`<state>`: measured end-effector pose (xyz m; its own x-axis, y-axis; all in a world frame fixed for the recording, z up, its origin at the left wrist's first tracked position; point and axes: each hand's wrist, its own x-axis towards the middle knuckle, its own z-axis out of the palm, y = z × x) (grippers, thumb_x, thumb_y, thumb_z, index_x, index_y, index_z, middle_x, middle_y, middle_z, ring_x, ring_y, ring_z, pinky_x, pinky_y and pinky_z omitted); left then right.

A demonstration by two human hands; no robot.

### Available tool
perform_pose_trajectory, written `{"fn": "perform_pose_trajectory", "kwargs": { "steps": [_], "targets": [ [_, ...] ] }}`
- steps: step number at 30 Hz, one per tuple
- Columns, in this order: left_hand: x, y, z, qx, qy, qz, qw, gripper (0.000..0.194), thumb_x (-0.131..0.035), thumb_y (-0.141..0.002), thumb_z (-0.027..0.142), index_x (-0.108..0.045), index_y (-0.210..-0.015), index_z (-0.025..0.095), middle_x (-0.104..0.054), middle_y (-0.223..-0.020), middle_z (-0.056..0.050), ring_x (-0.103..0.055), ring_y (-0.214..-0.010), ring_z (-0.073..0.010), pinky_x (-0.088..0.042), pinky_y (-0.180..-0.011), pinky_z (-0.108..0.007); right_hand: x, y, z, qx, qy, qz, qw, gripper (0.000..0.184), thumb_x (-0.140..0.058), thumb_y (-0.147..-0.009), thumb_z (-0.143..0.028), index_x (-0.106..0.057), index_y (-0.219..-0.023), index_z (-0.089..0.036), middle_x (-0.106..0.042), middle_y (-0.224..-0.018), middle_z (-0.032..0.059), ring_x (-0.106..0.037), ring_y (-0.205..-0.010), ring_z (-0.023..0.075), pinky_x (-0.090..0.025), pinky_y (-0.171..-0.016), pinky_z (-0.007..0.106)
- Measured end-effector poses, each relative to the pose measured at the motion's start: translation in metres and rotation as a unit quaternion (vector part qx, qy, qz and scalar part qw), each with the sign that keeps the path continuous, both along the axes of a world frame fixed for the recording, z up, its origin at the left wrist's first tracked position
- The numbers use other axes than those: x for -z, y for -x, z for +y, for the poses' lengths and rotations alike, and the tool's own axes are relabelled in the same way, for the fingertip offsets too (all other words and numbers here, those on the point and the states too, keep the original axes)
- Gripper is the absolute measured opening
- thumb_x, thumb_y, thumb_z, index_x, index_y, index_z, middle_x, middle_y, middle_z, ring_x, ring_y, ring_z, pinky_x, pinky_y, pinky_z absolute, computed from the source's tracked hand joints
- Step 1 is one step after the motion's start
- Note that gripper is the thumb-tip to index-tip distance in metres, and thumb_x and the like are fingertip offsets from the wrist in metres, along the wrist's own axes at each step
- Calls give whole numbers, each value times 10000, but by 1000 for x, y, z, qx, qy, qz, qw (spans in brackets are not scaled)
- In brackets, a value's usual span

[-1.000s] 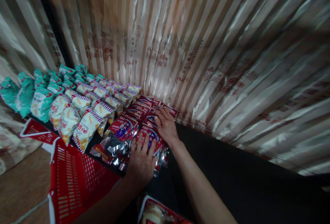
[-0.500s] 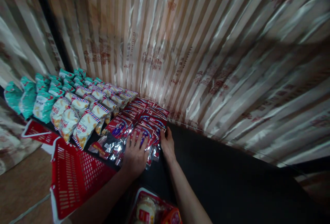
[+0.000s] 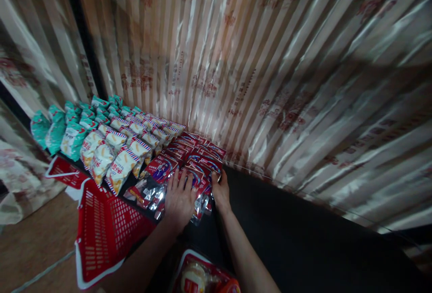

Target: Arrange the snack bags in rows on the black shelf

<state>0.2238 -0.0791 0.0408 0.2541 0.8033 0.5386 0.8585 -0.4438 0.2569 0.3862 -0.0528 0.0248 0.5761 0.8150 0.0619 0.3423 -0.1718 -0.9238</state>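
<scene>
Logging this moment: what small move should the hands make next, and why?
Probably a light leftward nudge with the right hand to even up the red packets: they overlap untidily, that hand is at their right edge, and the left hand lies flat on the front ones, which could steady them.

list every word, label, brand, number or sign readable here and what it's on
None reads with certainty; all print is too small or blurred:
Flat dark-red plastic packets: pale characters.
Puffy white-and-yellow plastic bags: red characters.
Puffy green plastic bags: small marks.
Beige striped curtain: reddish print.
Round pale packaged item: red label.
</scene>
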Motion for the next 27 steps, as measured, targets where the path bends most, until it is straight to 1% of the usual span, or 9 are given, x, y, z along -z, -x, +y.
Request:
{"fn": "perform_pose_trajectory", "kwargs": {
  "steps": [4, 6, 9, 11, 13, 16, 18, 22, 27],
  "targets": [
    [3, -6, 5, -5, 6, 1, 1000, 405, -387, -906, 297, -541, -1248, 143, -489, -1359, -127, -359, -1316, -302, -357, -1027, -473, 5, 0, 6, -2, -10, 6, 1000, 731, -367, -815, -632, -375, -1373, -160, -601, -1222, 139, -595, -1077, 259, -444, -904, 384],
    [5, -9, 7, -8, 9, -1, 1000, 406, -383, -907, 290, -537, -1248, 133, -492, -1354, -136, -370, -1310, -297, -354, -1029, -469, 5, 1, 10, -13, -11, 11, 1000, 719, -314, -837, -627, -340, -1394, -173, -572, -1265, 131, -574, -1114, 249, -426, -929, 381],
    [9, -13, 8, -5, 14, -3, 1000, 407, -386, -904, 283, -538, -1243, 117, -495, -1347, -151, -384, -1301, -298, -345, -1035, -462, 2, 3, 17, -8, 9, 6, 1000, 726, -268, -849, -624, -289, -1420, -177, -511, -1332, 138, -527, -1177, 256, -392, -966, 397],
    [11, -15, 9, -7, 15, -7, 1000, 407, -390, -900, 276, -538, -1241, 110, -505, -1336, -157, -399, -1289, -304, -350, -1029, -467, 2, 3, 23, 1, 17, -5, 1000, 723, -261, -853, -612, -286, -1422, -166, -506, -1335, 146, -516, -1190, 260, -386, -970, 403],
    [13, -18, 10, -12, 13, -14, 1000, 401, -393, -899, 274, -545, -1233, 112, -514, -1327, -159, -410, -1279, -313, -362, -1017, -477, 5, 3, 29, 4, 9, -28, 1000, 703, -256, -862, -584, -312, -1407, -143, -509, -1329, 153, -500, -1207, 255, -378, -978, 401],
    [14, -21, 10, -18, 8, -23, 1000, 395, -404, -901, 283, -553, -1225, 114, -514, -1326, -162, -406, -1282, -320, -362, -1018, -483, 13, 2, 39, 5, -6, -76, 997, 683, -244, -869, -546, -356, -1381, -107, -459, -1368, 173, -410, -1283, 260, -300, -1042, 428],
    [14, -22, 10, -19, 9, -25, 999, 395, -407, -903, 286, -551, -1229, 117, -505, -1334, -161, -395, -1289, -319, -364, -1019, -484, 19, 0, 42, 5, -14, -86, 996, 683, -246, -869, -545, -359, -1380, -107, -433, -1387, 178, -375, -1306, 266, -260, -1063, 447],
    [10, -21, 10, -19, 10, -31, 999, 400, -401, -905, 281, -543, -1236, 106, -484, -1352, -169, -381, -1300, -320, -372, -1019, -489, 20, -3, 34, 15, -35, -54, 998, 682, -262, -867, -572, -330, -1398, -149, -432, -1396, 149, -385, -1300, 248, -297, -1045, 429],
    [5, -20, 9, -2, 8, -56, 998, 403, -406, -901, 289, -540, -1231, 101, -492, -1342, -175, -363, -1312, -321, -361, -1034, -513, 14, 2, 3, 48, -6, -8, 999, 748, -309, -847, -614, -293, -1414, -127, -377, -1432, 163, -361, -1319, 269, -297, -1056, 427]
  ]
}}
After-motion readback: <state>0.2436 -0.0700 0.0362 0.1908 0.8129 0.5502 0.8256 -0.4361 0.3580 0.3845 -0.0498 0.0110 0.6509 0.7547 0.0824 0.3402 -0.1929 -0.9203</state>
